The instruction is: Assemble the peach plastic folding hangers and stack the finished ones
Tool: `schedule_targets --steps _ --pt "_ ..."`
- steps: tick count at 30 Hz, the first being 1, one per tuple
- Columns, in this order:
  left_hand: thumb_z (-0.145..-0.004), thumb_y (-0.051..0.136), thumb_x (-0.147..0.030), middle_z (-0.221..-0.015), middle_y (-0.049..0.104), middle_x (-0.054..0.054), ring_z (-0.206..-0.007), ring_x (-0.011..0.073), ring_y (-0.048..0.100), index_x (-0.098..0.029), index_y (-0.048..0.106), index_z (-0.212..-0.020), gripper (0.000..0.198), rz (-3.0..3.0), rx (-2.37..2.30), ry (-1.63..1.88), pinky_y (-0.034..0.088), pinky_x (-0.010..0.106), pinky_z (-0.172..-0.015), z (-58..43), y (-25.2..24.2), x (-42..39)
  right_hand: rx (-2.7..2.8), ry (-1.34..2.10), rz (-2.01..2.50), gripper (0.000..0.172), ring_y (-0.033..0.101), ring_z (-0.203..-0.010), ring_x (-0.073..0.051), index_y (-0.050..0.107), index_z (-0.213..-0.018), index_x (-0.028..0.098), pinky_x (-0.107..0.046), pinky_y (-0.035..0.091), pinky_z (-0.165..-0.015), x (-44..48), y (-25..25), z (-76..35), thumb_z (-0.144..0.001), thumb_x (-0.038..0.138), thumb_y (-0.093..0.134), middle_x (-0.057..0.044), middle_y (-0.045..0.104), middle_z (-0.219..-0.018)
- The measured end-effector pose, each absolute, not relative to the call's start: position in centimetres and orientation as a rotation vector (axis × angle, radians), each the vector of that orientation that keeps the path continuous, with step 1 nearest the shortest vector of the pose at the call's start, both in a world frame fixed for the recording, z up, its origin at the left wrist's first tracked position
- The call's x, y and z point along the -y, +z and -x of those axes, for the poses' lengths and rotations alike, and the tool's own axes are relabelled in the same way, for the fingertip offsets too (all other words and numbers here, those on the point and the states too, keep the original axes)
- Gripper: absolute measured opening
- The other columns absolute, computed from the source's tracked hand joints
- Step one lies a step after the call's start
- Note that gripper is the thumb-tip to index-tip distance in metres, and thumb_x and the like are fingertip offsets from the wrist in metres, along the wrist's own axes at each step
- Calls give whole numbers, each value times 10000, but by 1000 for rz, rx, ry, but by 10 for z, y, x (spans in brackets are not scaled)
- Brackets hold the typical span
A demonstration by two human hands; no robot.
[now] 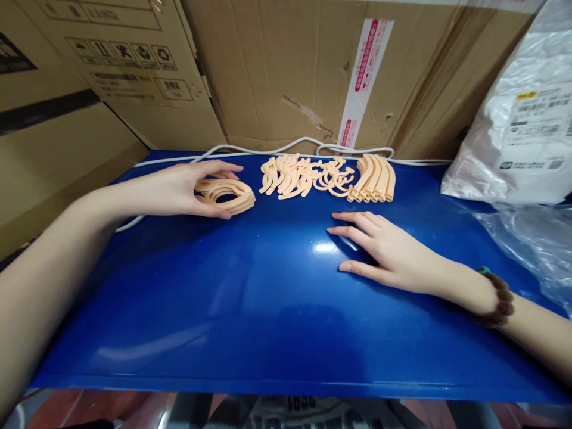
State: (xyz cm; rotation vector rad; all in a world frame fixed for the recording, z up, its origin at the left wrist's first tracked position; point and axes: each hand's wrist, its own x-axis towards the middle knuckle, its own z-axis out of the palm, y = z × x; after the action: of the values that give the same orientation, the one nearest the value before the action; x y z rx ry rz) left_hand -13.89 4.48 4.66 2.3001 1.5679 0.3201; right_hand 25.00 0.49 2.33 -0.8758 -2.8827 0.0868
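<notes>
My left hand (190,189) is curved around a stack of beige, curved plastic pieces (243,202) at the left of the row. Its thumb lies along the near side and its fingers reach over the far side; the palm hides part of the stack. My right hand (384,247) is held palm down over the blue table with its fingers spread, holding nothing. Beyond it lie a bundle of beige curved tube-like arms (374,179), a group of small beige hook-shaped pieces (334,177) and a heap of wavy beige pieces (290,177).
A white cable (268,152) runs along the back of the blue table (214,310). Cardboard boxes (272,71) stand behind and at the left. A white plastic parcel bag (513,137) and clear plastic film (527,238) lie at the right.
</notes>
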Motion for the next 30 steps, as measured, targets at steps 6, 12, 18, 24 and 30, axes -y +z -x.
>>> schedule_targets --steps 6,12,18,24,30 --pt "-648 739 -648 -1331 595 14 -1189 268 585 -346 413 -1416 887 -2327 -1572 296 477 374 -1007 143 46 -49 2876 96 864 564 448 -1311 -302 478 -1382 212 -518 398 -1051 -6 23 -250 -929 549 481 -156 438 -1461" --pt "-649 733 -649 -1315 607 27 -1181 271 588 -326 405 -1424 901 -2338 -1552 306 467 392 -1017 143 45 -49 2870 107 870 561 454 -1307 -304 481 -1381 212 -519 398 -1053 -5 24 -250 -928 543 485 -156 440 -1462" --pt "-654 731 -650 -1306 610 12 -1181 259 592 -352 386 -1424 895 -2330 -1547 302 464 373 -1019 142 44 -49 2862 121 871 565 460 -1304 -306 495 -1372 205 -513 397 -1056 -5 24 -249 -922 545 495 -160 449 -1456" --pt "-651 744 -629 -1526 392 14 -1345 286 448 -376 222 -1499 1027 -2340 -1600 107 346 405 -1121 168 41 -53 2870 110 869 567 442 -1320 -299 488 -1378 201 -502 392 -1063 -5 24 -249 -925 542 490 -156 438 -1465" --pt "-624 750 -608 -1462 467 30 -1318 288 474 -361 164 -1524 1102 -2324 -1638 16 334 402 -1113 202 41 -62 2852 118 850 554 464 -1304 -311 495 -1373 212 -526 411 -1042 -6 23 -250 -917 525 515 -157 452 -1457"
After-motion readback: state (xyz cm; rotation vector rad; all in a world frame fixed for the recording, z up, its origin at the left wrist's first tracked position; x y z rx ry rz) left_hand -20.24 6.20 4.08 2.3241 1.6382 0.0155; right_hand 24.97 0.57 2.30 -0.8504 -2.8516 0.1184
